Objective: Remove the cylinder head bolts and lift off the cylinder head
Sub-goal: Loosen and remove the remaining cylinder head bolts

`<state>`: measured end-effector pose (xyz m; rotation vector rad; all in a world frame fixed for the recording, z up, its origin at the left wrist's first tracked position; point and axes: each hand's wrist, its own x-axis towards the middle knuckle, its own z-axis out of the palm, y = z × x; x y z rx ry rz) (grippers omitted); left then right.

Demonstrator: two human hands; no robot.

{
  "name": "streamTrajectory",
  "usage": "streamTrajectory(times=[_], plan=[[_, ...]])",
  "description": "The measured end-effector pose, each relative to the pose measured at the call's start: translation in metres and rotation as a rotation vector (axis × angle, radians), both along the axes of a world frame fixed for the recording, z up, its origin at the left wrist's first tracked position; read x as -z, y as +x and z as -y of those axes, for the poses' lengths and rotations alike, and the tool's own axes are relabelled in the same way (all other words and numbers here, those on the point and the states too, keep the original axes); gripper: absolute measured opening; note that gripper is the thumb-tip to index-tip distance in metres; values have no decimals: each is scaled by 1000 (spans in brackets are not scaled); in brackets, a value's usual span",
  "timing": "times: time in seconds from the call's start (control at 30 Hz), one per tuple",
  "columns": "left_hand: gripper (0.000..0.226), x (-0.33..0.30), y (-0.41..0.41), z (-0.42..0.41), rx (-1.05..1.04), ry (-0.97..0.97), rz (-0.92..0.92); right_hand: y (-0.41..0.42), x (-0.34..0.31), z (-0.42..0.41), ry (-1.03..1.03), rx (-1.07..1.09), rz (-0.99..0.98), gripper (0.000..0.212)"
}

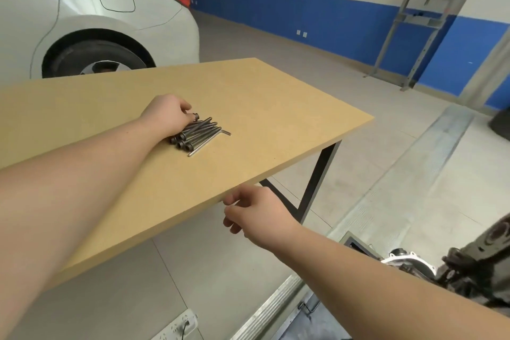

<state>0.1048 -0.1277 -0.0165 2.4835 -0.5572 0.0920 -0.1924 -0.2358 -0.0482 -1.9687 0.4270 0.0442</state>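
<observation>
Several long dark cylinder head bolts (pixel 194 134) lie in a pile on the tan wooden table (pixel 276 102), with a silver L-shaped hex key (pixel 212 140) beside them. My left hand (pixel 168 114) reaches over the pile, its fingers curled round the head of one bolt at the top of the heap. My right hand (pixel 256 212) hangs by the table's near edge, fingers loosely curled and holding nothing. Part of the engine (pixel 469 265) shows at the lower right; the cylinder head itself cannot be made out.
A white car (pixel 91 16) stands behind the table at the left. A grey metal frame (pixel 414 22) leans by the blue-striped wall. A metal floor rail (pixel 400 188) runs along the right. A power strip (pixel 176 326) lies on the floor below.
</observation>
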Motion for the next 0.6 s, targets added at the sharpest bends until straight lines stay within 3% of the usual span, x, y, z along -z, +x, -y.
streamTrajectory(times=[0.13, 0.3, 0.37, 0.47, 0.53, 0.6], plan=[[44, -40, -54, 28, 87, -102, 94, -49, -16, 23, -34, 54, 59, 10], [35, -98, -201, 115, 478, -308, 244, -181, -62, 76, -187, 339, 311, 15], [34, -115, -279, 149, 714, -440, 237, -248, -85, 95, -353, 515, 483, 17], [38, -138, -401, 194, 1056, -596, 84, -356, -122, 112, -693, 726, 815, 19], [37, -144, -476, 226, 1259, -634, -62, -430, -149, 119, -949, 788, 1017, 27], [36, -142, -545, 257, 1407, -625, -213, -499, -183, 133, -1207, 832, 1088, 35]])
